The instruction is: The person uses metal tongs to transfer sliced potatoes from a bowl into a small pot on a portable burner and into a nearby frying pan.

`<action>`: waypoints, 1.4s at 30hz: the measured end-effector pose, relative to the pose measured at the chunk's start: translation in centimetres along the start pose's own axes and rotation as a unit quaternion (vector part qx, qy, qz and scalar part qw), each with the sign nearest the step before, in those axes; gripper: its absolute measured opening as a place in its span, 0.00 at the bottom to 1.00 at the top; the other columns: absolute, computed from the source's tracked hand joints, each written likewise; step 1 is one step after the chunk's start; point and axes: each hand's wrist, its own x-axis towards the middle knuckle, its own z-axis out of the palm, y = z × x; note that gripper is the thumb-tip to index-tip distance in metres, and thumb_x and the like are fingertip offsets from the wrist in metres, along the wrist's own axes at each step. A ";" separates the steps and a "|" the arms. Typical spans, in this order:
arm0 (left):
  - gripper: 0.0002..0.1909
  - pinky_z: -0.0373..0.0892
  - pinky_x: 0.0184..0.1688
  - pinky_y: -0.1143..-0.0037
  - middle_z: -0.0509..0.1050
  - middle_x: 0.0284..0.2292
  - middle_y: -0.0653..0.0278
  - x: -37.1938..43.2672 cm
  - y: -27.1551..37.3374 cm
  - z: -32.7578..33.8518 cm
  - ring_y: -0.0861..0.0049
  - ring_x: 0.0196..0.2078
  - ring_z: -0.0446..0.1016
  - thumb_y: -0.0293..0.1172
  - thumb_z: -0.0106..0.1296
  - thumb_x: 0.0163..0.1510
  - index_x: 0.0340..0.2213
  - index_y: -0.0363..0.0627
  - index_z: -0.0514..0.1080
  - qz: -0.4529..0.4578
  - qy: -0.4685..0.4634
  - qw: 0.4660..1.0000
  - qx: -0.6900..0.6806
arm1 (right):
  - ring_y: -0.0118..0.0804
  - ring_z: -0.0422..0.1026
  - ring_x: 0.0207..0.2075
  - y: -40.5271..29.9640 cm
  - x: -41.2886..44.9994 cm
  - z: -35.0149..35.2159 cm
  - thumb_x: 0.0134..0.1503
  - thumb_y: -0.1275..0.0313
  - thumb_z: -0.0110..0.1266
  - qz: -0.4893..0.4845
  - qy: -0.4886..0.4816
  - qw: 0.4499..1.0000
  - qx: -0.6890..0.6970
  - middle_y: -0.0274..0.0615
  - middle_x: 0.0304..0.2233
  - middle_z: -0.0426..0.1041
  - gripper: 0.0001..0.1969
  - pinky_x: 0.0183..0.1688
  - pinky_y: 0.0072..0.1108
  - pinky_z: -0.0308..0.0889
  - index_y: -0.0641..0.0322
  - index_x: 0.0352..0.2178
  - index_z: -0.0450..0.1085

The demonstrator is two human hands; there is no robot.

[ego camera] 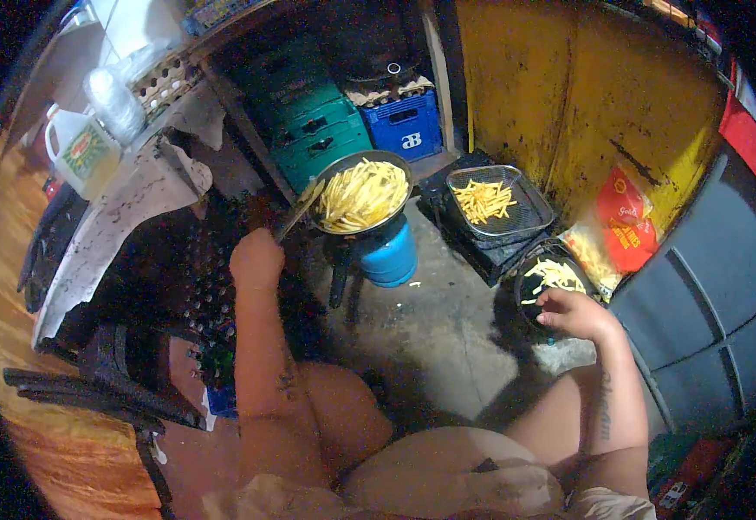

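Note:
My left hand (257, 260) grips the handle of a pair of tongs or a spatula (301, 209), whose far end rests at the left rim of a frying pan (410, 185). Many French fries (365, 195) fill the pan, which stands above a blue gas canister (387, 253). My right hand (563, 312), fingers bent, is over the near edge of a dark round bowl or pan (522, 292) with pale fries (554, 276) in it; whether it touches any is unclear. Golden fries (484, 200) lie in a rectangular wire basket (534, 214) behind it.
A partly filled bag of fries (595, 253) leans against the yellow panel (586, 97) at right. Green crates (322, 140) and a blue crate (404, 127) stand behind the pan. A plastic jug (85, 156) and egg trays (163, 84) are at upper left; a grey panel (696, 279) is at right.

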 end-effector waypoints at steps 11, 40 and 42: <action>0.12 0.72 0.42 0.59 0.77 0.36 0.47 2.6 2.0 3.2 0.51 0.40 0.76 0.31 0.47 0.49 0.32 0.40 0.76 -0.043 -0.030 0.996 -0.070 | 0.31 0.72 0.38 1.3 -0.4 0.5 0.56 0.68 0.58 0.024 -0.013 0.999 -0.022 0.40 0.35 0.76 0.16 0.43 0.25 0.68 0.61 0.44 0.68; 0.05 0.64 0.19 0.75 0.73 0.20 0.65 3.7 -0.4 6.3 0.80 0.18 0.69 0.28 0.57 0.50 0.30 0.42 0.76 -0.076 -0.176 0.843 -0.503 | 0.36 0.74 0.39 1.2 -1.8 -0.4 0.56 0.65 0.59 0.002 -0.004 1.000 -0.030 0.44 0.37 0.76 0.18 0.44 0.26 0.68 0.61 0.46 0.68; 0.05 0.65 0.19 0.74 0.73 0.20 0.65 3.9 -0.9 6.4 0.79 0.18 0.69 0.27 0.57 0.50 0.31 0.40 0.76 -0.070 -0.190 0.830 -0.519 | 0.37 0.74 0.40 2.0 -1.5 -0.1 0.56 0.63 0.58 -0.003 -0.012 1.000 -0.028 0.46 0.38 0.76 0.19 0.45 0.27 0.68 0.61 0.46 0.68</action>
